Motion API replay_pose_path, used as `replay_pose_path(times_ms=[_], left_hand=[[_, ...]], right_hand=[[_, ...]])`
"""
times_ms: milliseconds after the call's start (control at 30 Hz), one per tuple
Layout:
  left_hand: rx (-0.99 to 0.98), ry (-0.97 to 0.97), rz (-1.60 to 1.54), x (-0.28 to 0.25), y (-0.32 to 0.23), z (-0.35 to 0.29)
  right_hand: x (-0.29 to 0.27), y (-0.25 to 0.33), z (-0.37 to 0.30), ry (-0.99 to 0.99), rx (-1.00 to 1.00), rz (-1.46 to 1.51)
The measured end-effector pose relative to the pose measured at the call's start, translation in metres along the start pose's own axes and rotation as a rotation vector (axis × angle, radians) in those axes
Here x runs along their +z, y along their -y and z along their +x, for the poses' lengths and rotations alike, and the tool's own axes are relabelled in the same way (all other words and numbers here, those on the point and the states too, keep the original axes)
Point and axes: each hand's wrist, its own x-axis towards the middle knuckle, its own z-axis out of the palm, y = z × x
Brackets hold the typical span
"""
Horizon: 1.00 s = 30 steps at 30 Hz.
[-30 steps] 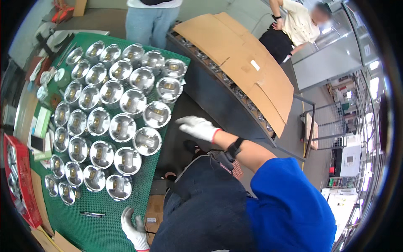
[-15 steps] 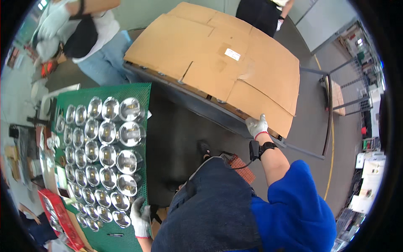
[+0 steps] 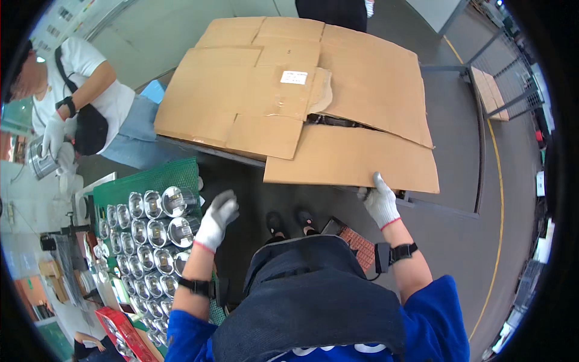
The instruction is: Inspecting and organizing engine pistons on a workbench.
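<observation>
My right hand [image 3: 381, 204], in a white knit glove, grips the near edge of a brown cardboard sheet [image 3: 356, 158], thumb on top and the other fingers partly hidden below. This sheet is skewed from the other cardboard [image 3: 241, 84], and a dark gap shows between them. The cardboard lies over a large dark-framed container, whose contents are mostly hidden. Gloved as well, my left hand [image 3: 217, 220] hangs in the air with nothing in it, its fingers stretched out. It is nearest to the rows of shiny silver cylinders [image 3: 181, 231] on the green mat [image 3: 145, 179].
At the left, a person [image 3: 90, 102] in white gloves holds a silver cylinder [image 3: 41, 160]. Another person [image 3: 332, 13] stands beyond the cardboard. A metal frame [image 3: 479, 163] extends at the right, near a mesh cart [image 3: 503, 78]. A red bin [image 3: 120, 332] sits lower left.
My left hand has risen from the near end of the green mat toward the cardboard. The near cardboard sheet has shifted in my right hand, opening a gap. The person at left has come lower into view.
</observation>
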Motion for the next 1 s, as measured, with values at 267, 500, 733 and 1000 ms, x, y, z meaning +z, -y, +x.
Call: replay_pose_path(times_ms=[267, 500, 733, 1000], left_hand=[[-0.227, -0.055, -0.387, 0.052, -0.029, 0.115], [-0.111, 0.399, -0.32, 0.046, -0.053, 0.055], [0.495, 0.078, -0.264, -0.045, -0.039, -0.092], [0.451, -0.938, -0.733, -0.016, 0.132, -0.356]], right_hand=[[-0.023, 0.088, -0.168, -0.185, -0.183, -0.131], [0.03, 0.086, -0.142, 0.024, -0.446, -0.539], [0.114, 0.033, -0.037, 0.449, 0.001, -0.421], [0.278, -0.144, -0.055, 1.379, 0.524, -1.013]])
